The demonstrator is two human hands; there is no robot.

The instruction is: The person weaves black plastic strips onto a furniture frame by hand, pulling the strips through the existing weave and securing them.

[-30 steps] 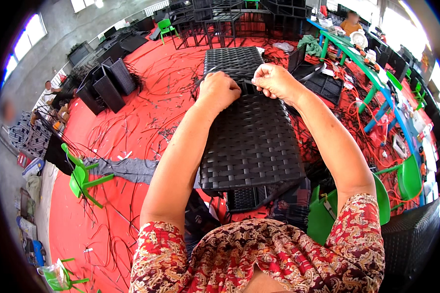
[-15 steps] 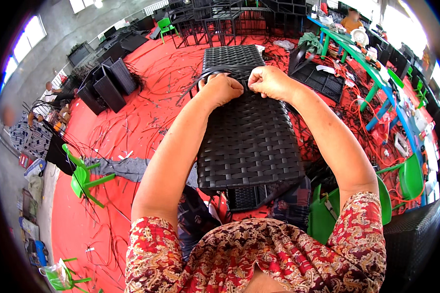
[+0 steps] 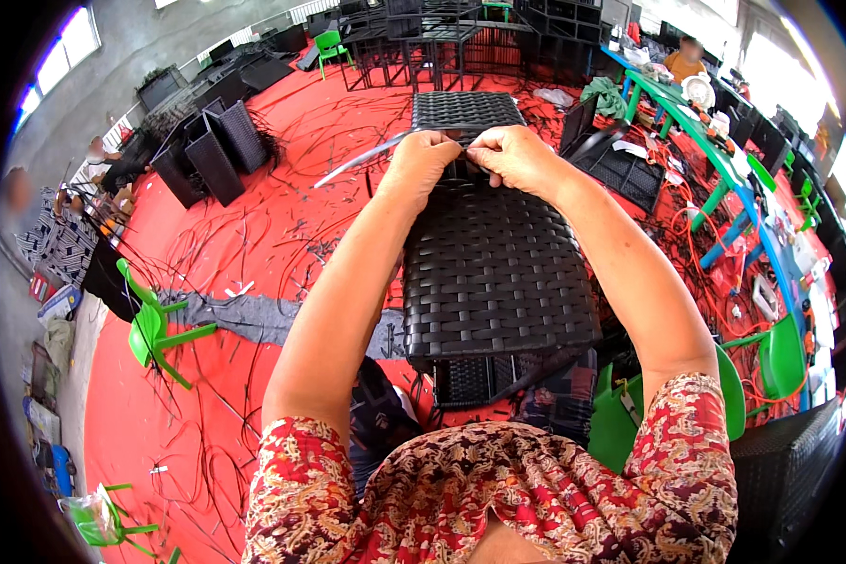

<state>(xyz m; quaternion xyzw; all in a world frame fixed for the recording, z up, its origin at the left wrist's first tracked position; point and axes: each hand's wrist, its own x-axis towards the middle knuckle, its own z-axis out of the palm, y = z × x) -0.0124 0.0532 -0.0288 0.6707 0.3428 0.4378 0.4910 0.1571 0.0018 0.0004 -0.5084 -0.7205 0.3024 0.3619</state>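
Reaching forward with both arms, you have your left hand (image 3: 423, 164) and your right hand (image 3: 519, 160) close together above the far part of the black woven piece (image 3: 500, 282). That piece lies in front of you, its long axis running away from your lap, and it passes beneath both hands. Each grip has thumb and forefinger drawn together, as if pinching something thin near the midline; you are hiding it, so I cannot tell exactly what, or whether both fingers hold it.

The relation that matters is sideways: a flat greyish strip (image 3: 359, 162) sticks out to the left of your left hand, its long axis lying across that of the woven piece and its free end slanting down toward you over the red floor covering (image 3: 282, 221). Your left hand is the nearer one; your right hand sits on the opposite side, well apart from that free end.
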